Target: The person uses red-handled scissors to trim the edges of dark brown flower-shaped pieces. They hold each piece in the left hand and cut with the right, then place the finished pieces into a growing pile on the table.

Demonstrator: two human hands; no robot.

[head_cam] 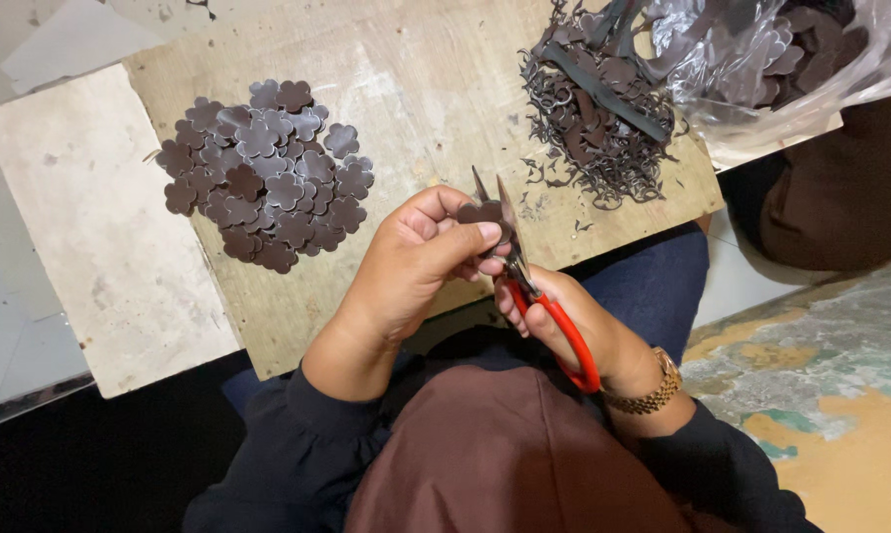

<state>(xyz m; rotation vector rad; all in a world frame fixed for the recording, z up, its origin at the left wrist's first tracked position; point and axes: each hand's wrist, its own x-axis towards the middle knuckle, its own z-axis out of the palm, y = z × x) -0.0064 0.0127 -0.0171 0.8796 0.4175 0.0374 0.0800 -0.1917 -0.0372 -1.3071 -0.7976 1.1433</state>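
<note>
My left hand (416,262) pinches a small dark brown flower-shaped piece (479,212) between thumb and fingers. My right hand (574,331) grips red-handled scissors (549,316), whose metal blades (495,202) are parted around the piece's edge. Both hands hover over the near edge of a wooden board (416,89). A gold watch (653,390) sits on my right wrist.
A heap of several cut brown flower shapes (263,178) lies on the board's left part. Dark curly trimmings and strips (598,118) pile at the right. A clear plastic bag of brown pieces (781,54) sits far right. A pale slab (80,227) lies to the left.
</note>
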